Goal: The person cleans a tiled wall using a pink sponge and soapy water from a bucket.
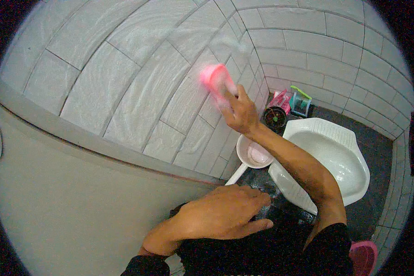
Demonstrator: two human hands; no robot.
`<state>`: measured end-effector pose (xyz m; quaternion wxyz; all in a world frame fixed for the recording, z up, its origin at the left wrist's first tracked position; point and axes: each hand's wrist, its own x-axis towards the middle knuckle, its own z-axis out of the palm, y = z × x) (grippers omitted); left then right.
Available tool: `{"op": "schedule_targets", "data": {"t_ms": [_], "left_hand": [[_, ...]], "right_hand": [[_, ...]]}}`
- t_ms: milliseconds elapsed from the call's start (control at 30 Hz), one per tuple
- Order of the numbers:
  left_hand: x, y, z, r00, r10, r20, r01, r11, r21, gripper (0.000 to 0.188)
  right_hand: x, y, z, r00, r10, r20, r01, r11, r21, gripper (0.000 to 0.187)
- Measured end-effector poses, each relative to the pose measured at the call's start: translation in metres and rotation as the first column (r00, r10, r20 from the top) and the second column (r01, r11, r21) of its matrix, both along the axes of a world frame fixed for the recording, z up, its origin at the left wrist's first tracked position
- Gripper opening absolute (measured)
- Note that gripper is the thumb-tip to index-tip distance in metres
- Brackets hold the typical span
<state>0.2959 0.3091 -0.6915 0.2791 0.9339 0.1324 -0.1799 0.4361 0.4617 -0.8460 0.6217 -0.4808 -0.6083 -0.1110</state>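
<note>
My right hand (244, 112) grips a pink scrubbing brush (215, 76) by its whitish handle end. The brush lies against the grey-tiled wall (163, 87), which is streaked with white suds in curved smears. Foam clings around the brush and near my fingers. Lower down, my left hand (221, 211) is held palm down in front of my dark clothing, fingers extended and thumb apart, with nothing visible in it. Beyond its knuckles stands a white long-handled dipper (240, 152) with pale, pinkish liquid inside.
A white squat toilet (354, 181) is set in the dark floor (379, 152) at the right. In the far corner are a black round container (275, 118), a pink item (283, 100) and a clear container with a green rim (300, 105). A pale door (69, 198) fills the lower left.
</note>
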Motion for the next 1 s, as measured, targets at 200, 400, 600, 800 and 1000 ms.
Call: {"op": "schedule_targets", "data": {"t_ms": [200, 400, 600, 800, 1000], "left_hand": [[-0.002, -0.003, 0.001, 1.0, 0.002, 0.023, -0.002, 1.0, 0.016, 0.045], [0.002, -0.004, 0.001, 1.0, -0.002, -0.031, 0.002, 1.0, 0.001, 0.045], [0.0, -0.007, 0.004, 1.0, 0.008, 0.005, -0.008, 1.0, 0.03, 0.047], [-0.002, -0.009, 0.004, 0.998, 0.002, 0.056, -0.003, 1.0, 0.021, 0.045], [0.001, -0.007, 0.009, 1.0, 0.003, 0.023, -0.004, 1.0, 0.03, 0.043]], "right_hand": [[-0.069, -0.03, 0.068, 0.988, 0.101, 0.115, -0.125, 0.966, 0.225, 0.053], [-0.067, -0.028, 0.0, 0.839, 0.257, 0.48, -0.457, 0.811, 0.364, 0.03], [0.006, -0.009, -0.032, 0.866, 0.256, 0.429, -0.275, 0.961, -0.018, 0.026], [-0.009, -0.007, 0.043, 0.995, -0.036, -0.091, 0.028, 0.995, -0.091, 0.041], [-0.08, -0.034, 0.019, 0.897, 0.339, 0.285, -0.404, 0.889, 0.215, 0.035]]}}
